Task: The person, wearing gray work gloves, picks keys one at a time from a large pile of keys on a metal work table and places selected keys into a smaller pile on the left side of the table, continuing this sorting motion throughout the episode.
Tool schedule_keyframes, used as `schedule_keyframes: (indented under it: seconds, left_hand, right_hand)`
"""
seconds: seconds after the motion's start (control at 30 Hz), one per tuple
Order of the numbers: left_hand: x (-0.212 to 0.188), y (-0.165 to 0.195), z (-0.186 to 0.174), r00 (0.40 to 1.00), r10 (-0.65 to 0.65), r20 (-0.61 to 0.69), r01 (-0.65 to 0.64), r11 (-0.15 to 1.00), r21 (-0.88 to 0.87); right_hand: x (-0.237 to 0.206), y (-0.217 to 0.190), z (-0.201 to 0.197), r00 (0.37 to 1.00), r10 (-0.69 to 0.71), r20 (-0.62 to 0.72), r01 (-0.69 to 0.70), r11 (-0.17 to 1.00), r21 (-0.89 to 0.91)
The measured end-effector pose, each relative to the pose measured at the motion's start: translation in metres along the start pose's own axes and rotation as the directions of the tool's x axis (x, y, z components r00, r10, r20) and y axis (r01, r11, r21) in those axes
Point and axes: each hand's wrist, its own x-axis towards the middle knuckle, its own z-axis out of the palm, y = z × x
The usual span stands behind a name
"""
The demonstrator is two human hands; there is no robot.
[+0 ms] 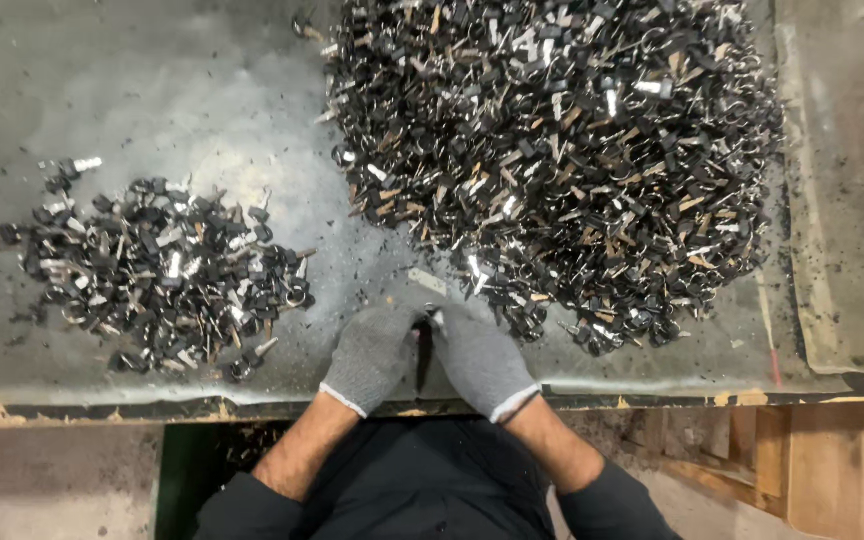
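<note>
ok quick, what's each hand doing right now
Left hand: gloved, curled shut, pressed against the right; any held thing hidden.
Right hand: gloved, curled shut; contents cannot be told.

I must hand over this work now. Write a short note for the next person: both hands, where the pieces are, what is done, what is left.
Left hand and right hand: grey gloves, pressed together at the table's near edge, closed around one small dark piece between them.
Large pile: black and silver pieces, far right of the table.
Small pile: same kind of pieces, on the left.
Done: seemingly the small pile.
Left: the large pile, by far the greater share.
</note>
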Motion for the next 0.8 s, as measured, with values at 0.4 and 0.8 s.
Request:
schedule_keyframes:
  seconds: [0.4,0.8]
  left_hand:
    - [-0.003,0.012,-0.002,0.983,0.099,-0.157,-0.121,0.983,-0.139]
    - [-0.003,0.03,-0.024,0.974,0.049,-0.22,-0.041,0.998,0.038]
  right_hand:
    - [-0.011,-0.005,0.039,0.995,0.08,0.058,-0.074,0.992,-0.106]
    - [-0.006,0.014,0.016,1.0,0.017,-0.022,-0.017,1.0,0.013]
